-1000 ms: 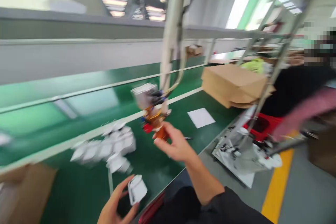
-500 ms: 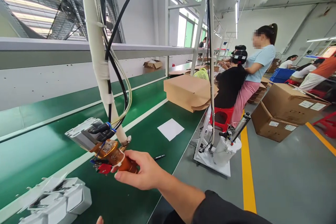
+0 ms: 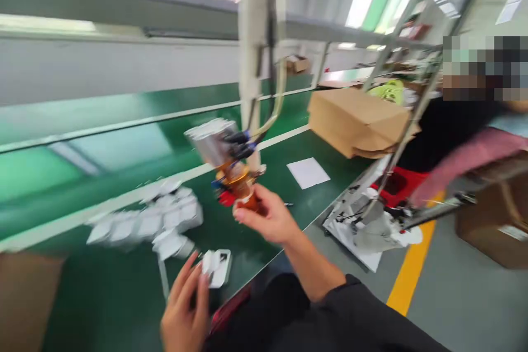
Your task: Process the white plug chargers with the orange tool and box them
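Note:
My right hand point(image 3: 268, 214) is wrapped round the lower orange metal body of a dispensing valve point(image 3: 237, 173). The valve has a silver block on top, a red part at its side, and hoses running up a white pole. My left hand point(image 3: 185, 302) is low in the view, fingers stretched and apart. Its fingertips are at a small white plastic part point(image 3: 220, 272) on the bench; whether they touch it is blurred. Left of the valve lie several white plastic parts point(image 3: 150, 220) in a cluster.
The green bench point(image 3: 256, 258) runs away from me. A paper sheet point(image 3: 308, 172) and a stack of flat cardboard point(image 3: 358, 121) lie farther along it. Right of the bench stand a wheeled white machine point(image 3: 358, 231), a red stool point(image 3: 398, 184) and a seated person in black point(image 3: 445, 126).
My view has swung left and down, with blur. My left hand has come up into view by the small white part. My right hand keeps its hold on the dispensing valve.

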A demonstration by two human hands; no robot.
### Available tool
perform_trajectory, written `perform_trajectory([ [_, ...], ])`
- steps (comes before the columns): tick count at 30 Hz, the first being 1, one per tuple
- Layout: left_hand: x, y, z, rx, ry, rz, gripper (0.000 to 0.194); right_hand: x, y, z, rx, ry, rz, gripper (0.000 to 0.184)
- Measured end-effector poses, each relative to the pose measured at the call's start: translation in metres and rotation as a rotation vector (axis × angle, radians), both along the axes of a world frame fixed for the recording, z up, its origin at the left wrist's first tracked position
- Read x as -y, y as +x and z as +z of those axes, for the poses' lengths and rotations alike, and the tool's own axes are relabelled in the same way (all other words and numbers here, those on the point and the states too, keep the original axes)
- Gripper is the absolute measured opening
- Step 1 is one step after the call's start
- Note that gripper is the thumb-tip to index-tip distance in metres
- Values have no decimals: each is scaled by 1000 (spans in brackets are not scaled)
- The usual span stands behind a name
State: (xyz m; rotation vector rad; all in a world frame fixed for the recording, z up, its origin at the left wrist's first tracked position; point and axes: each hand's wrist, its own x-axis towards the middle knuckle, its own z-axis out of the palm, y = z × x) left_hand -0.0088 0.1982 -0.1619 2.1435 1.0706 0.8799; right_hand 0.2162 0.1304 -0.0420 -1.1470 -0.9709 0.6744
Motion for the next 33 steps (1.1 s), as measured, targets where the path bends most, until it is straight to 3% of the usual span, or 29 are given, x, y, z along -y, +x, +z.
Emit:
perform_trajectory([
  [4, 17, 21, 1, -64, 76, -12, 51, 6, -4, -8, 27, 1, 12, 40],
  [8, 23, 32, 2, -175, 86, 43, 36, 6, -18, -7, 39, 29, -22, 36],
  [19, 33, 22, 18, -96, -15, -133, 31, -21, -65, 1, 175, 145, -216, 39],
  [29, 35, 19, 42, 6, -54, -163, 31, -24, -69, 0, 230, 231, -239, 39],
  [33, 35, 18, 46, -1, -45, -178, 30, -22, -66, -2, 261, 237, -247, 28],
])
